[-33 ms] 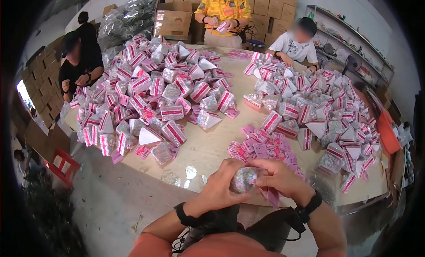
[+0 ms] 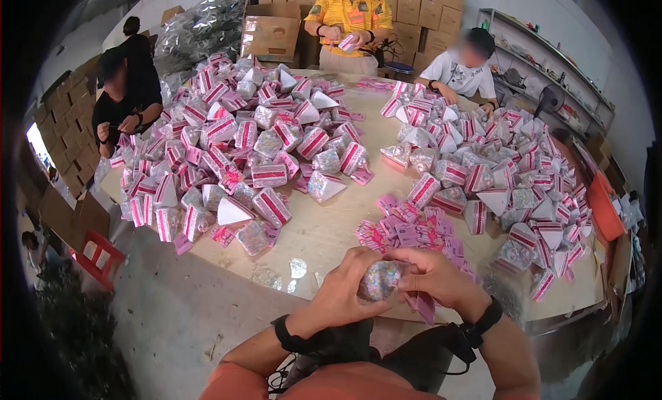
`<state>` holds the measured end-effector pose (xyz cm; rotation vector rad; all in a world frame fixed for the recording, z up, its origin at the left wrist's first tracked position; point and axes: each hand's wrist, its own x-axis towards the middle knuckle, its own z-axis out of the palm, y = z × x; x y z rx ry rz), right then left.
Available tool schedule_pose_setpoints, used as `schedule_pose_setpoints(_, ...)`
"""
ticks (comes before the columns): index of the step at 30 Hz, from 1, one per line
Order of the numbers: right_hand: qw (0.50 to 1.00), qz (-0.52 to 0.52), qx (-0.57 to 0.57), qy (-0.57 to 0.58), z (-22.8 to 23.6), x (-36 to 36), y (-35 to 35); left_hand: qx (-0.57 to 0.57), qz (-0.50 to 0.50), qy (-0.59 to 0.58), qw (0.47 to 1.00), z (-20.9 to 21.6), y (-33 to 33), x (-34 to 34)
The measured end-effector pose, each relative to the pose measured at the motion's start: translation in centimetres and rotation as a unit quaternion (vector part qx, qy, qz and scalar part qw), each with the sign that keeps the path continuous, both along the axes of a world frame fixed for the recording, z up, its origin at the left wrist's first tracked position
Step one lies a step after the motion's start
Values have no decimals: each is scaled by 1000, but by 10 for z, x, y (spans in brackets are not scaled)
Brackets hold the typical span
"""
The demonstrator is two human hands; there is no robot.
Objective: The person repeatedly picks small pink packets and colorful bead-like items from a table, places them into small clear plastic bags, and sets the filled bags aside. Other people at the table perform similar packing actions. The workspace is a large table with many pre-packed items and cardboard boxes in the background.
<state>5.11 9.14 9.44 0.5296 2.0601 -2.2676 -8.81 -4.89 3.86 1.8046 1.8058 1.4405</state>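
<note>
silvery and speckled, the packet sits at the lower centre of the frame, between both hands. the left hand curls around its left side; the right hand is closed, thumb and fingers pinching its right end. a pink card hangs just below those fingers. neither hand is nearer; its rounded shape hides any long axis.

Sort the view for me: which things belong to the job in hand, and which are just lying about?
Apparently in the job: held glittery piece, pink cards, left pile of wrapped slices, right pile of wrapped slices.

Apparently just lying about: red stool, fan, orange tub.
</note>
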Motion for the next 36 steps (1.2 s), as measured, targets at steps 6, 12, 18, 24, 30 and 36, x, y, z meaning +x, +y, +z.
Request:
schedule_pose_setpoints(6, 996, -44, 80, 19, -29, -3, 0, -15, 20, -76, 997, -14, 0, -9)
schedule_pose_setpoints(12, 991, -112, -46, -51, -30, 27, -12, -43, 81, -359, 929, -16, 27, -67)
schedule_pose_setpoints(18, 995, -73, -26, -68, -33, 27, -26, 85, 112, -378, 915, 97, 78, -180)
schedule_pose_setpoints(24, 995, -63, -34, -65, -53, 54, -35, -22, 160, -308, 937, 51, 65, -163)
schedule_pose_setpoints(30, 978, -167, 7, -126, -55, 93, -41, -60, 122, -191, 972, -32, 33, -105)
schedule_pose_setpoints(36, 977, -173, -6, -122, -61, 99, -39, -38, 183, -215, 959, -43, -12, -73)
